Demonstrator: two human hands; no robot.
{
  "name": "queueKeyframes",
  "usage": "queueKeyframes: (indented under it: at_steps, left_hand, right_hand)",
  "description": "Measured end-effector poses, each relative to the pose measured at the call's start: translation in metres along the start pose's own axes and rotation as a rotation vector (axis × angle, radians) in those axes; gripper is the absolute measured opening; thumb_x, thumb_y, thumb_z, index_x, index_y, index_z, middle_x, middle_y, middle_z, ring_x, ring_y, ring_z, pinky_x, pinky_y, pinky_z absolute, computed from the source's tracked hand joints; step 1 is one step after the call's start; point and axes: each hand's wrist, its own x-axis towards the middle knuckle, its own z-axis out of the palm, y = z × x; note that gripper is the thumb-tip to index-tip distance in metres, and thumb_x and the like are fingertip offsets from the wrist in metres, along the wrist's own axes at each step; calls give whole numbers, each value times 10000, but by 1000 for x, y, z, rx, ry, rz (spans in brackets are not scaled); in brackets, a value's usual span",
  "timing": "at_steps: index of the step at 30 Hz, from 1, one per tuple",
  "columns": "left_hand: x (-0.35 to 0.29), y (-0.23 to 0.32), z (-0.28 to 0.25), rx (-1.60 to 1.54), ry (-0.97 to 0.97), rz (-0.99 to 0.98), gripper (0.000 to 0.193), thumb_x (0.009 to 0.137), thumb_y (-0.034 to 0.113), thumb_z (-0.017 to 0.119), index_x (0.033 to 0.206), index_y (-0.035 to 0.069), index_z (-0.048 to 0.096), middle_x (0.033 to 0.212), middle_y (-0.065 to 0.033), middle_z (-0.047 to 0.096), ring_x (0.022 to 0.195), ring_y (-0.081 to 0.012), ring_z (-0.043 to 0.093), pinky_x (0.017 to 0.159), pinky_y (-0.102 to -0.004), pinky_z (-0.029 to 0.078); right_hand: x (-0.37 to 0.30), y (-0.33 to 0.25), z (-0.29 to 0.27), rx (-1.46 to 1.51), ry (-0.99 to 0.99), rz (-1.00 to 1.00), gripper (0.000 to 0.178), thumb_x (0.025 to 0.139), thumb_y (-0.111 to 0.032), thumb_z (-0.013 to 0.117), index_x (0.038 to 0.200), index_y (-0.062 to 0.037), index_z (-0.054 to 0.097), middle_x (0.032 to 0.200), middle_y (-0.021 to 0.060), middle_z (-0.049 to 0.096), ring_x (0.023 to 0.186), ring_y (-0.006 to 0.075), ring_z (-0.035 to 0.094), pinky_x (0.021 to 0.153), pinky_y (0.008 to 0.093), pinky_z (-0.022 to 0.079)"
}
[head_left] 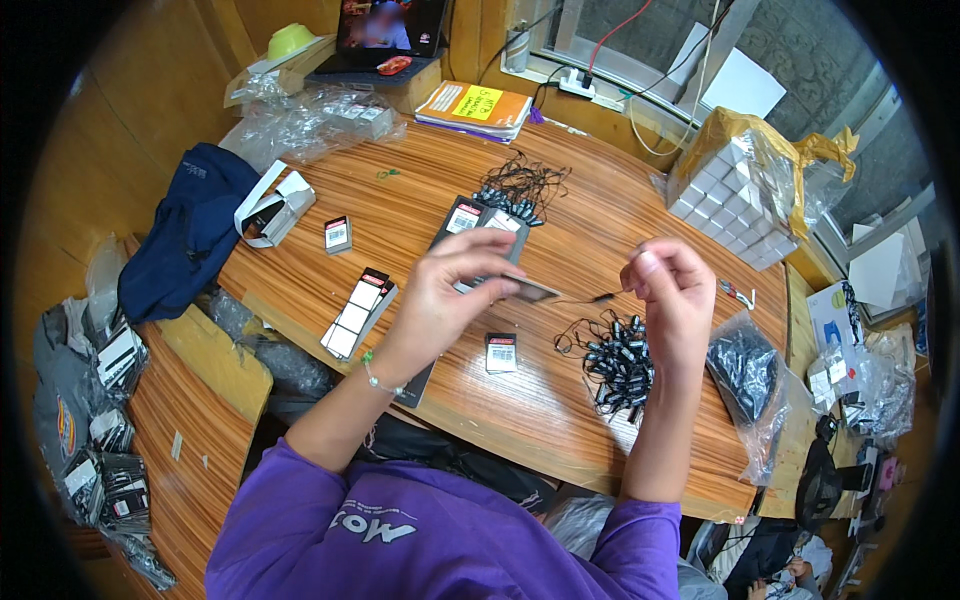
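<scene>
My left hand (462, 278) pinches a thin, dark flat piece (530, 289) between thumb and fingers, held edge-on above the table. From it a thin black cord (600, 298) runs toward my right hand (672, 285), whose thumb and fingertips are closed beside the cord's end. Below the right hand lies a tangled pile of black cords with small shiny cylinders (618, 365). A small flat grey box with a red and white label (502, 353) rests on the table between my forearms. Behind my left hand are larger grey cases with white labels (464, 217).
More corded pieces (512, 203) lie at the back. Left are a label strip (355, 318), another small box (338, 235), an open white carton (274, 208) and a blue bag (190, 232). Right stand a filled plastic bag (745, 380) and stacked white boxes (728, 200).
</scene>
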Motion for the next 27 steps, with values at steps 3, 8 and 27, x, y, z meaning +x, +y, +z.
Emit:
queueKeyframes:
  at_steps: [3, 8, 27]
  left_hand:
    - [3, 2, -3, -121, 103, -100, 165, 760, -81, 625, 914, -26, 648, 1001, -102, 616, 896, -141, 606, 777, -240, 505]
    - [5, 4, 4, -206, 178, -134, 188, 777, -83, 622, 962, -45, 619, 919, -90, 635, 841, -136, 620, 759, -231, 514]
    - [4, 10, 13, -198, 95, -118, 130, 773, -45, 648, 903, -47, 649, 863, -86, 655, 752, -98, 625, 655, -195, 520]
  right_hand:
    - [-6, -1, 20, -441, -55, -123, 89, 792, -57, 633, 779, 31, 620, 686, 45, 578, 601, 101, 508, 556, 222, 402]
    - [-13, 10, 48, -699, -96, -255, 65, 729, -38, 637, 722, 11, 594, 639, 109, 539, 601, 228, 550, 544, 313, 437]
    - [-11, 32, 53, -728, 14, -438, 46, 718, 0, 638, 716, 10, 593, 660, 106, 567, 567, 222, 545, 530, 309, 433]
